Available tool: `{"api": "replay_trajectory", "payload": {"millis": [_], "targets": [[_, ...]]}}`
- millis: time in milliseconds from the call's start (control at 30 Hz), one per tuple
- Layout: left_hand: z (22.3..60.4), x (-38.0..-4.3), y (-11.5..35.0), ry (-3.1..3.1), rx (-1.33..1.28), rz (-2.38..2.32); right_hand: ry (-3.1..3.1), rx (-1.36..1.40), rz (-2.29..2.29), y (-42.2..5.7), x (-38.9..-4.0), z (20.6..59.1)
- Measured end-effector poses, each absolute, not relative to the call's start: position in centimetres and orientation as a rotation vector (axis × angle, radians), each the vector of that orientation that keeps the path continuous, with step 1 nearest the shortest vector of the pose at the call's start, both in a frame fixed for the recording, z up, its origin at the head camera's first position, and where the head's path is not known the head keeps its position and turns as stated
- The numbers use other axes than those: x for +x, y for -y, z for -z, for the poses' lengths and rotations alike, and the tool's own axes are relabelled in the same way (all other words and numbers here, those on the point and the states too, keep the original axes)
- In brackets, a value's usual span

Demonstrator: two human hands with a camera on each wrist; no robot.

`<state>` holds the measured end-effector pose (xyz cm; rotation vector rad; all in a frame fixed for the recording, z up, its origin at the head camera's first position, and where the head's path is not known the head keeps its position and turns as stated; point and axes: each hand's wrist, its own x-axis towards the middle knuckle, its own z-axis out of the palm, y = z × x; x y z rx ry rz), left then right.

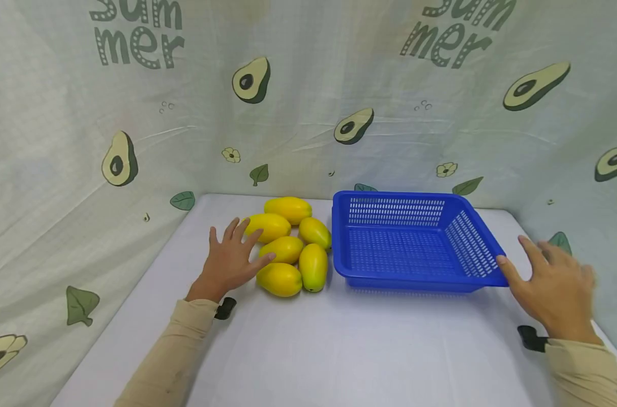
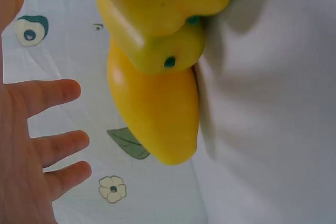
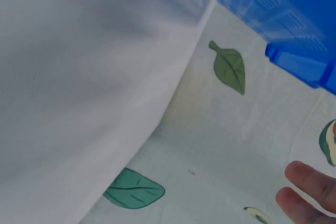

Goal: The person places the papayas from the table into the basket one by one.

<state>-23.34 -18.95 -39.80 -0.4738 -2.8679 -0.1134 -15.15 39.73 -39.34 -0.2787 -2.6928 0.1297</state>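
Note:
Several smooth yellow fruits [image 1: 279, 280], oblong and papaya-like with small green stem ends, lie in a cluster on the white table. My left hand [image 1: 232, 257] hovers at the cluster's left side, fingers spread and nothing held. The left wrist view shows its fingers [image 2: 58, 95] apart from the nearest fruits [image 2: 157, 108]. Right of the cluster stands a blue plastic basket [image 1: 410, 278] with slotted walls and a bare inside. My right hand [image 1: 557, 282] is at the basket's front right corner, thumb tip right at the rim, other fingers extended outside it.
White cloth covers the table [image 1: 339, 350]. Behind and on both sides hangs a pale curtain [image 1: 298, 90] printed with avocados, leaves and flowers. A black wrist strap [image 1: 225, 308] sits on the left wrist, another strap [image 1: 531, 338] on the right.

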Motion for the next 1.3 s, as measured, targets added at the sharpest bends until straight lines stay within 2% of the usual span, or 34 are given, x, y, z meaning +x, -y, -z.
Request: {"api": "replay_trajectory", "payload": {"millis": [200,700,1300], "targets": [[40.6,-23.0,18.4,2.783,-0.525,0.191,2.606,-0.148,-0.166,-37.9,-15.1,39.7],[42.1,-22.0,17.1,2.472,-0.652,0.379,2.227,0.399,-0.282,-30.9,-15.0,42.0],[42.9,-21.3,16.6,2.405,-0.798,0.670,2.245,0.522,-0.316,-27.4,-15.2,42.8]]}}
